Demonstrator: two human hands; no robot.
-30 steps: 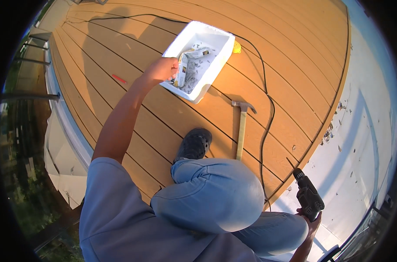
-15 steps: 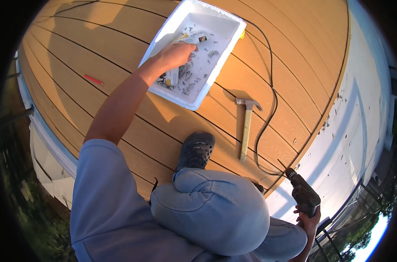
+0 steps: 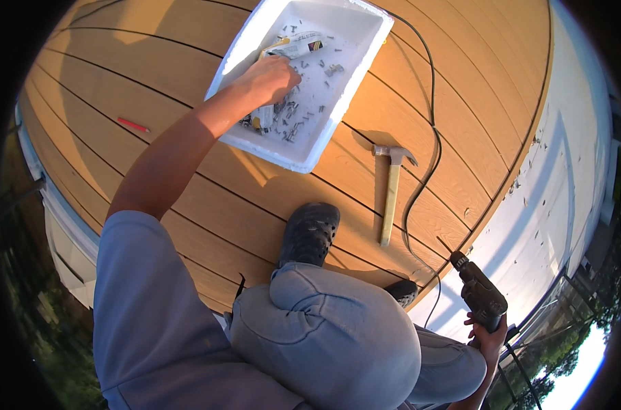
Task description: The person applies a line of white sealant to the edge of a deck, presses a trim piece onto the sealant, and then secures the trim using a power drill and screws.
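My left hand [image 3: 275, 80] reaches down into a white foam box [image 3: 276, 156], its fingers curled among loose metal fasteners [image 3: 293, 128]. Whatever the fingertips pinch is hidden beneath the hand. Just beyond the knuckles lies a white and yellow packet [image 3: 298, 46], and another packet [image 3: 262, 119] shows partly under my wrist. Off to the right, my right hand [image 3: 489, 339] grips a black power drill [image 3: 481, 294] by its handle. The drill's thin bit points up and left, over the edge of the deck.
A wooden-handled claw hammer [image 3: 390, 195] lies on the plank deck [image 3: 208, 184], right of the box. Beside it curves a black cord [image 3: 431, 102]. A red pencil [image 3: 133, 125] rests at the left. My dark shoe [image 3: 310, 232] stands between box and knee. Past the deck's edge is a white surface [image 3: 543, 205].
My left hand has drawn back a little toward me inside the box, away from the far packet. The view has shifted slightly. My right hand keeps its hold on the drill.
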